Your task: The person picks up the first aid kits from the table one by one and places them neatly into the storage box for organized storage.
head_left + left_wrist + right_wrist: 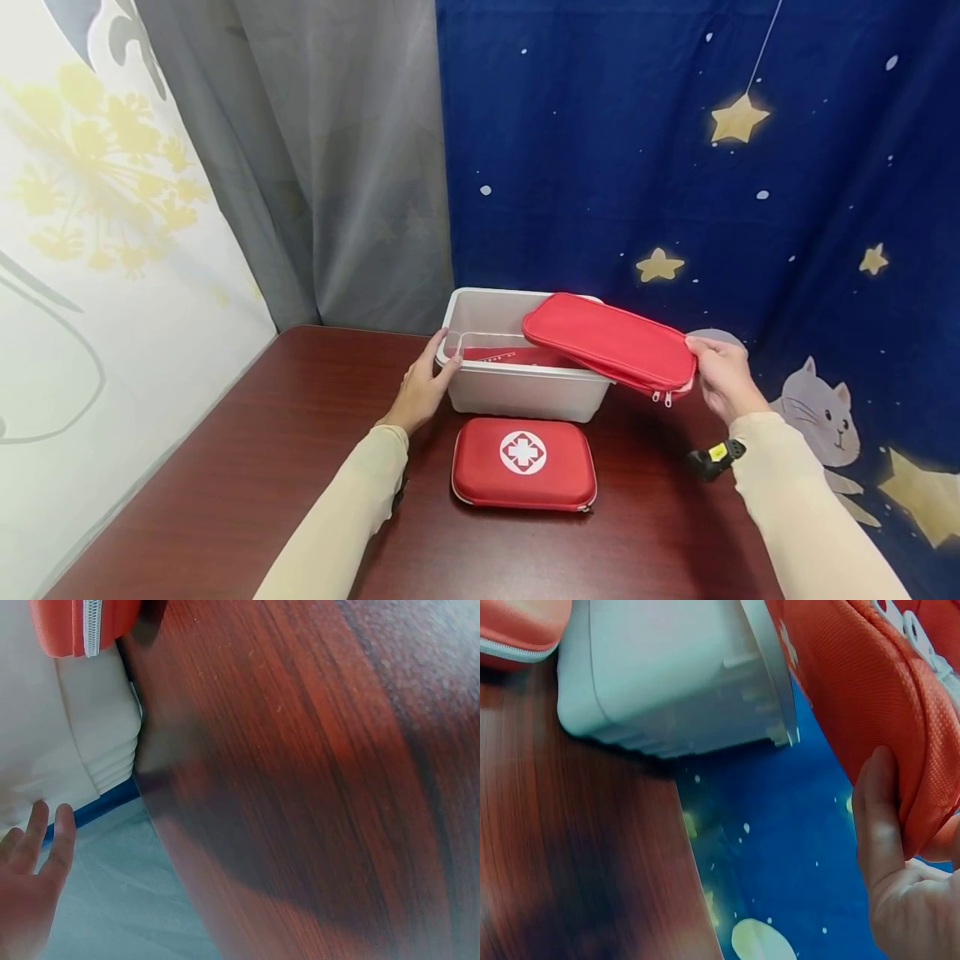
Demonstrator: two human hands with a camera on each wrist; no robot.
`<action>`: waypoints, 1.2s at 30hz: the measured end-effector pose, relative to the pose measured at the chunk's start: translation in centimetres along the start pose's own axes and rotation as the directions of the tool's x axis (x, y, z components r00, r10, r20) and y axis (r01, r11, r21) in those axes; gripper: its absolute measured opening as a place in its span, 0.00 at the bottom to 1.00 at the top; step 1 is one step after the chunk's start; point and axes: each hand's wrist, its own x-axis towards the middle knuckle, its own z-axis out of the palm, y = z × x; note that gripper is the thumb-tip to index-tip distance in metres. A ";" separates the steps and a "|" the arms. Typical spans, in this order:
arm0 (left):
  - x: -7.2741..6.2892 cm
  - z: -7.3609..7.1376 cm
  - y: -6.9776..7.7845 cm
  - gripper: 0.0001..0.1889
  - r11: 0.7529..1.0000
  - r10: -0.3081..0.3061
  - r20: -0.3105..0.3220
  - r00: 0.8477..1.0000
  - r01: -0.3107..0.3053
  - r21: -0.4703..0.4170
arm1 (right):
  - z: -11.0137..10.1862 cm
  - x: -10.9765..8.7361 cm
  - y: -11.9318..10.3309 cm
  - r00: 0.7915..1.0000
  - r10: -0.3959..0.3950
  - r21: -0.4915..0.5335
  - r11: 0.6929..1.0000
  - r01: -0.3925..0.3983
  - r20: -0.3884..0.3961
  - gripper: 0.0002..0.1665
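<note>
My right hand (pixel 726 377) pinches the right end of a soft red zip pouch (pixel 611 337), tilted over the right side of a pale grey plastic bin (pixel 525 393). Two white zipper pulls hang at the pouch's near right corner. In the right wrist view, thumb and fingers (pixel 877 817) grip the pouch (pixel 870 697) from both sides. At the bin's left rim, my left hand (pixel 420 387) rests with its fingers extended. Inside the bin lies something flat and red with white print (pixel 510 356), partly covered by the pouch.
In front of the bin, a hard red first-aid case (pixel 525 462) with a white cross lies on the dark wooden table (pixel 300 467). Grey and blue star-patterned curtains (pixel 570 167) hang right behind the table. A white patterned wall (pixel 112 250) stands at left.
</note>
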 end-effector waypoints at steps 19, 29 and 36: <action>0.1 0.1 -0.2 0.34 1.000 0.020 -0.001 1.000 -0.020 -0.013 | 5.2 0.7 -1.1 0.998 0.064 -0.043 0.997 -0.064 -0.018 0.30; 0.2 0.1 -0.2 0.32 0.999 0.030 -0.009 0.999 -0.031 -0.017 | 6.9 0.8 -1.3 0.999 0.046 -0.073 0.996 -0.047 -0.008 0.29; 0.3 0.2 -0.3 0.33 0.999 0.032 -0.006 0.999 -0.032 -0.016 | 8.2 1.0 -1.4 0.998 0.056 -0.055 0.997 -0.056 0.000 0.29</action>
